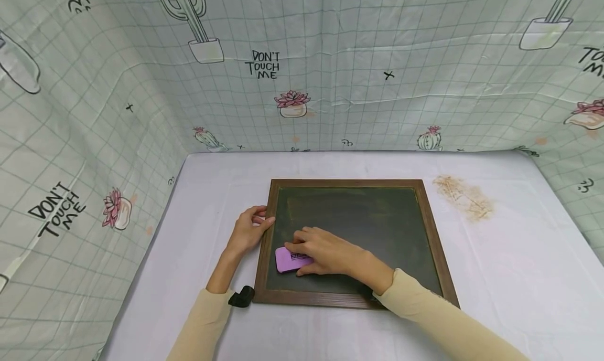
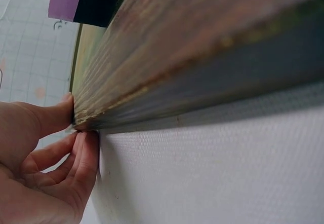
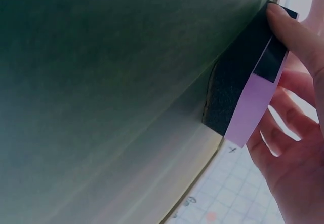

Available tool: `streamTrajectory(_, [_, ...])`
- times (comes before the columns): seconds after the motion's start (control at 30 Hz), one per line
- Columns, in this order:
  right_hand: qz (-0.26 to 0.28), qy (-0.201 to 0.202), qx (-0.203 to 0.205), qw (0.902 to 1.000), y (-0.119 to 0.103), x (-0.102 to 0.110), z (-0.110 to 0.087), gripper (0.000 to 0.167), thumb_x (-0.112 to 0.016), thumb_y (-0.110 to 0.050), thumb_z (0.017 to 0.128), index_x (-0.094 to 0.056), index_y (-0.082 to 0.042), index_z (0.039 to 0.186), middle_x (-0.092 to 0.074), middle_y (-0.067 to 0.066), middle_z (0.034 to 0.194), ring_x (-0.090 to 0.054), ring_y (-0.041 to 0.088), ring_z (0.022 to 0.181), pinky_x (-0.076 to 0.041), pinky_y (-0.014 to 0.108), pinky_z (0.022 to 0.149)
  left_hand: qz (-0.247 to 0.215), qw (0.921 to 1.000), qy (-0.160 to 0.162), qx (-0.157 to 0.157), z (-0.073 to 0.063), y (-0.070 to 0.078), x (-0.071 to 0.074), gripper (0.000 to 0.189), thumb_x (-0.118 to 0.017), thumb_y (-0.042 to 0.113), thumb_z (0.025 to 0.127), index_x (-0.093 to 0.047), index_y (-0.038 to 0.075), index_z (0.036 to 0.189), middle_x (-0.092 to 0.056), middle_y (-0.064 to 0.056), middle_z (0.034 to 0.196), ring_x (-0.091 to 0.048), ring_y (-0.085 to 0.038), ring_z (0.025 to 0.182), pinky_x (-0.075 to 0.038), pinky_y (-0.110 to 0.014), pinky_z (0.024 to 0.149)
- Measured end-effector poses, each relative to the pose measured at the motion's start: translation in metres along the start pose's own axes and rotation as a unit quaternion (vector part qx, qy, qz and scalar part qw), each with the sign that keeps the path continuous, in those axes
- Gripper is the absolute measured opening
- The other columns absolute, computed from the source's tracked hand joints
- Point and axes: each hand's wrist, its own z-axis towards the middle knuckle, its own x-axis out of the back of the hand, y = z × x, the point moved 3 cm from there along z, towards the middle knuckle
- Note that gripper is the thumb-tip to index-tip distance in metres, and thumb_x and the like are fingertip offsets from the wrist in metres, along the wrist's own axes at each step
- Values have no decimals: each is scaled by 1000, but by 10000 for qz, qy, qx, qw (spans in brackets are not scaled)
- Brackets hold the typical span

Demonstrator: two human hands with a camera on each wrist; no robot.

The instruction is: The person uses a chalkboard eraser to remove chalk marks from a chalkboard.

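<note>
A chalkboard (image 1: 358, 209) with a brown wooden frame lies on the white-covered table. My left hand (image 1: 247, 232) grips the left side of the frame; in the left wrist view its thumb (image 2: 55, 117) rests at the wooden edge and the fingers bend in below it. My right hand (image 1: 330, 251) holds a purple eraser (image 1: 285, 260) at the lower left of the board. From the right wrist, the eraser's dark felt side (image 3: 233, 82) faces the board surface, with the thumb on one end and the fingers behind the purple back.
A light-brown smudge (image 1: 464, 198) marks the tablecloth (image 1: 519, 256) right of the board. Behind and beside the table hangs a gridded curtain (image 1: 358, 62) printed with cacti. A black device (image 1: 242, 296) sits by the left wrist, close to the board's lower left corner.
</note>
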Motion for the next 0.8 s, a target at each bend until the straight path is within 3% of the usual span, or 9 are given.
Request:
streamTrajectory(0.4, [-41, -150, -239, 9996, 11, 9, -22, 59, -85, -35, 87, -68, -6, 135, -64, 5, 109, -59, 20, 97, -51, 33, 87, -14, 10000, 29, 3, -1, 2, 0, 44, -70, 11, 99, -58, -9, 136, -64, -25, 122, -62, -36, 106, -50, -42, 86])
streamTrajectory(0.8, [-1, -68, -343, 9994, 24, 15, -48, 57, -84, -32, 87, -67, -5, 135, -63, 5, 108, -57, 19, 94, -51, 34, 84, -67, 10000, -20, -31, -3, 2, 0, 44, -68, 11, 100, -56, -10, 137, -62, -26, 123, -61, -37, 107, -50, -46, 87])
